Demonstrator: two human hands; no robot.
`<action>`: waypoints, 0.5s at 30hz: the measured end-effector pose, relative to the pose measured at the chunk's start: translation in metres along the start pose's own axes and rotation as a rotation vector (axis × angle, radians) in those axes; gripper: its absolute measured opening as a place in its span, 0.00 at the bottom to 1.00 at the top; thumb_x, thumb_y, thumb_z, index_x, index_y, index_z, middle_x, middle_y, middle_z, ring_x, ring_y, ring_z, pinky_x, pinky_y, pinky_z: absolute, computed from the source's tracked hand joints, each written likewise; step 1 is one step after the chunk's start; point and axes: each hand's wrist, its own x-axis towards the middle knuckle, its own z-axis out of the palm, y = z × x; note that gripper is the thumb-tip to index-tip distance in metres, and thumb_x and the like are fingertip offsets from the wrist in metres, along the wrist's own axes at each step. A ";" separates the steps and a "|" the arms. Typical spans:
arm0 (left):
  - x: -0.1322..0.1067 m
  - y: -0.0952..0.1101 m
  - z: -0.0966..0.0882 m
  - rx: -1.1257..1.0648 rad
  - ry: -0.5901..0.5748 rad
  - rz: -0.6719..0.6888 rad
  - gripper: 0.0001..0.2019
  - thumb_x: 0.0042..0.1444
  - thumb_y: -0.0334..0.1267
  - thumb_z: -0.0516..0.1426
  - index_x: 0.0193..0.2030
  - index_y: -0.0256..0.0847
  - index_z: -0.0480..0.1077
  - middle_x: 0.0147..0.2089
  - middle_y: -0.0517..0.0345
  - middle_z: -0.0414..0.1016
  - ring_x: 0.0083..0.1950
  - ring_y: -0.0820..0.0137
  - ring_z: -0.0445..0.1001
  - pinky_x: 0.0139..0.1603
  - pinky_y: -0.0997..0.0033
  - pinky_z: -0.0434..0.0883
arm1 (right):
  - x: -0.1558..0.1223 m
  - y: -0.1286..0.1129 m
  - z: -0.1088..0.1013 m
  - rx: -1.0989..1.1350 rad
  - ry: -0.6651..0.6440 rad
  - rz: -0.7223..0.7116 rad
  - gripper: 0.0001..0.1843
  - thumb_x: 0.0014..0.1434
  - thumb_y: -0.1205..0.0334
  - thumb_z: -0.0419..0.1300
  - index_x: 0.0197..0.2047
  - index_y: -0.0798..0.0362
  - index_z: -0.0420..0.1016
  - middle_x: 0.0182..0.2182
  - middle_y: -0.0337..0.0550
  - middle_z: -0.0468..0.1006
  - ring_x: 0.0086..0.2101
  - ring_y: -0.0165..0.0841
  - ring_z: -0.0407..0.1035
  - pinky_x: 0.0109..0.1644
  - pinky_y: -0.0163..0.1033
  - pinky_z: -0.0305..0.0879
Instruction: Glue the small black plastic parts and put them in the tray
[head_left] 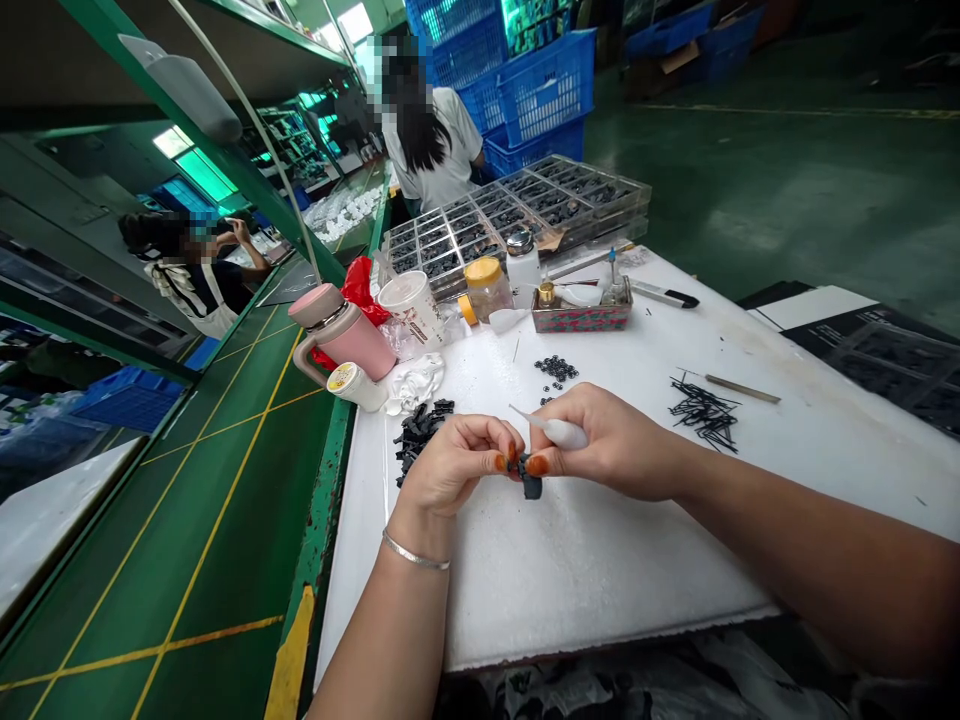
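My left hand is closed, its thumb and fingertips pinching a small dark plastic part above the white tabletop. Thumb and forefinger of my right hand grip the same part from the other side. Tucked in that right hand is a small white dropper bottle, its thin nozzle pointing up and left. Beside my left hand lies a pile of black plastic pieces. Small black rings are scattered just beyond my hands. Thin black rods lie in a heap to the right.
A pink thermos mug, a paper cup, a yellow-lidded jar and a small patterned box line the back. Divided clear trays stand behind them. A green conveyor runs along the left. Two other people are farther off.
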 end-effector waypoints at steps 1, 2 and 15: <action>0.000 0.000 0.000 0.019 0.001 0.015 0.10 0.42 0.35 0.68 0.24 0.34 0.72 0.28 0.55 0.72 0.31 0.72 0.70 0.33 0.73 0.67 | 0.000 0.000 0.000 0.021 0.001 0.010 0.19 0.48 0.52 0.66 0.20 0.57 0.66 0.16 0.32 0.57 0.20 0.23 0.49 0.23 0.32 0.44; 0.000 0.001 0.000 0.034 0.000 0.029 0.09 0.43 0.35 0.68 0.24 0.34 0.72 0.28 0.55 0.72 0.31 0.72 0.70 0.34 0.73 0.67 | 0.001 0.001 -0.001 0.045 0.001 0.020 0.19 0.47 0.52 0.67 0.20 0.57 0.66 0.16 0.31 0.57 0.20 0.23 0.49 0.23 0.32 0.44; 0.002 0.002 0.000 -0.004 0.155 0.076 0.11 0.46 0.37 0.66 0.35 0.38 0.72 0.31 0.60 0.70 0.29 0.77 0.69 0.31 0.75 0.72 | 0.009 0.006 -0.005 -0.131 0.171 -0.040 0.18 0.49 0.51 0.64 0.22 0.59 0.71 0.17 0.34 0.62 0.22 0.24 0.54 0.27 0.32 0.50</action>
